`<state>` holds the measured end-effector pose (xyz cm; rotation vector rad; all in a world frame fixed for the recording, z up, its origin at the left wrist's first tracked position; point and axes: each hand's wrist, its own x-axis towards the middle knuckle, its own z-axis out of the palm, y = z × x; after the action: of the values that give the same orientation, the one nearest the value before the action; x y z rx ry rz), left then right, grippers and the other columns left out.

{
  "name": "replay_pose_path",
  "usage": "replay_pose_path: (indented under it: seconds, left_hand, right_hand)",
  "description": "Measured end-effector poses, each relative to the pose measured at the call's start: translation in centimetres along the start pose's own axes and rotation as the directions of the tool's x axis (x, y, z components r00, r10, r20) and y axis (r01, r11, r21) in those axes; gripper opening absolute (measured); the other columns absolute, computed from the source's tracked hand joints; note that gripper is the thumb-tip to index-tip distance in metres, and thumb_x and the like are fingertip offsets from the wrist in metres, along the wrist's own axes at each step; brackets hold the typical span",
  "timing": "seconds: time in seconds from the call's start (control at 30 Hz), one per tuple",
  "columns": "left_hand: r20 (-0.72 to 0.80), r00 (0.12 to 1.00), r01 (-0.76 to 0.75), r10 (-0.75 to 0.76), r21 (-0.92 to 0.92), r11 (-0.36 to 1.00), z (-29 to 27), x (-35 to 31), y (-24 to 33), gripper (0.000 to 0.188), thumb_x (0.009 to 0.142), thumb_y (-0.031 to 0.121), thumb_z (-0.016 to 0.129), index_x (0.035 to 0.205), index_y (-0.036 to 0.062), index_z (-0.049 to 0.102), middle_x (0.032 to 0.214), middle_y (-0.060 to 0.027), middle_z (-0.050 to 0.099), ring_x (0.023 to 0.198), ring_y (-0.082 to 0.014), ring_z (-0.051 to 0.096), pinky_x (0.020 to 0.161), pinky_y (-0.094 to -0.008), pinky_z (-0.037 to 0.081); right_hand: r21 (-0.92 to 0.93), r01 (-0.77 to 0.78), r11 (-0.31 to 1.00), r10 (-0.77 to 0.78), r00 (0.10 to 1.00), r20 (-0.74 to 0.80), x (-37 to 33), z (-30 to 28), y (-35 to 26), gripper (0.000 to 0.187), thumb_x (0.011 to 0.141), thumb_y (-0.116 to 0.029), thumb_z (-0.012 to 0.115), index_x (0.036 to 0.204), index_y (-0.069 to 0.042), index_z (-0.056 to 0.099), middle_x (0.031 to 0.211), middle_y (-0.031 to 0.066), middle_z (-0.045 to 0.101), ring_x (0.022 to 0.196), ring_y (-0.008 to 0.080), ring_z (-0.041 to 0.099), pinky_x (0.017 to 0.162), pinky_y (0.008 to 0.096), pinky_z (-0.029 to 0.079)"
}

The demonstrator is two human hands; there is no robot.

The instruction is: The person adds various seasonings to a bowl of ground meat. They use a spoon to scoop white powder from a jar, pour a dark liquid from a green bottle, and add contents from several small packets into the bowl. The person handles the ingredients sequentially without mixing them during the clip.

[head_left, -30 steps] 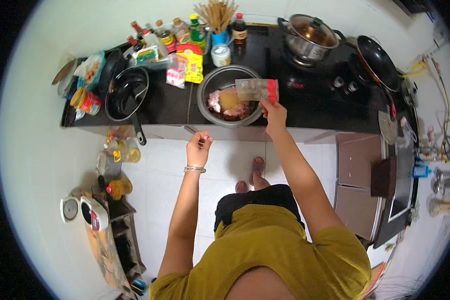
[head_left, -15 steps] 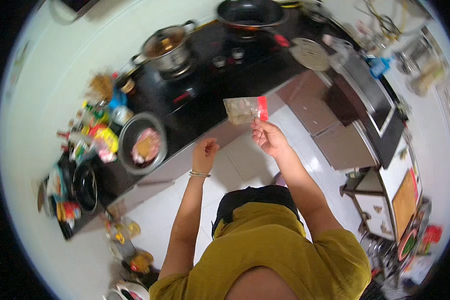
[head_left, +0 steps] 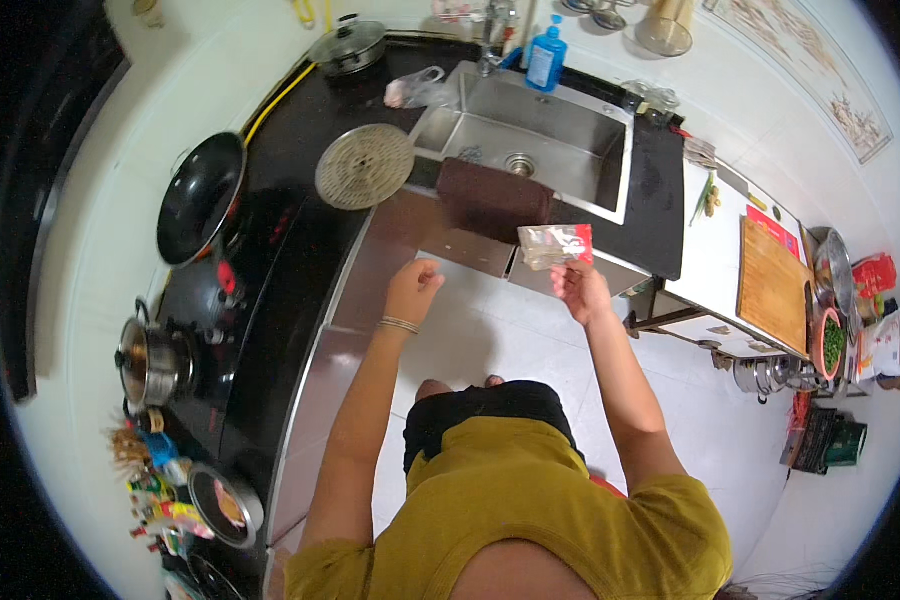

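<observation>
I have swung round to my right: a second ago the wide grey metal bowl (head_left: pixel 254 512) was straight in front of me, and now it lies far off at my lower left on the black glossy counter (head_left: pixel 288 215), with the pink chopped meat (head_left: pixel 222 494) and its tan patch of powder in it. What I face instead is the square stainless-steel sink (head_left: pixel 575 165), with a dark brown cloth (head_left: pixel 495 197) hanging over the counter edge before it. My right hand (head_left: pixel 582 288) has kept its pinch on the small clear plastic packet with a red end (head_left: pixel 542 246), which is now in front of the sink, well apart from the bowl. So the seasoning, as I judge it, has paused or finished, since nothing can be shaken onto the meat from here. My left hand (head_left: pixel 413 290) hangs near the packet, fingers loosely curled; I can't tell whether anything is tucked inside.
</observation>
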<state>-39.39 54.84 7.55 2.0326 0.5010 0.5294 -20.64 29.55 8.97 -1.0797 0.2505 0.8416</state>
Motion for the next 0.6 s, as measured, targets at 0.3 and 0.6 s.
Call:
replay_pose_path:
  seconds: [0.3, 0.6]
  left_hand:
    - [0.242, 0.961, -0.148, 0.131, 0.051, 0.988, 8.6, 24.1, -1.7, 0.019, 0.076, 0.007, 0.067, 0.093, 0.0004, 0.061, 0.079, -0.0106, 0.062, 0.068, -0.0204, 0.06, 0.064, -0.0314, 0.049]
    - [0.75, 0.661, -0.195, -0.027, 0.206, 0.959, 21.0, 40.7, -9.6, 0.017, 0.077, 0.017, 0.065, 0.089, 0.0058, 0.065, 0.086, -0.0128, 0.066, 0.083, -0.0286, 0.062, 0.076, -0.0371, 0.049]
  right_hand:
    - [0.04, 0.202, 0.978, -0.181, 0.935, -0.304, 12.2, -4.0, -8.6, 0.012, 0.087, -0.012, 0.055, 0.094, -0.002, 0.053, 0.082, 0.0109, 0.063, 0.072, 0.0194, 0.062, 0.063, 0.0311, 0.052]
    - [-0.122, 0.202, 0.972, -0.234, 0.774, -0.589, 23.0, -3.9, -11.8, 0.023, 0.083, -0.001, 0.053, 0.105, -0.007, 0.052, 0.081, 0.0089, 0.061, 0.066, 0.0181, 0.063, 0.056, 0.0317, 0.054]
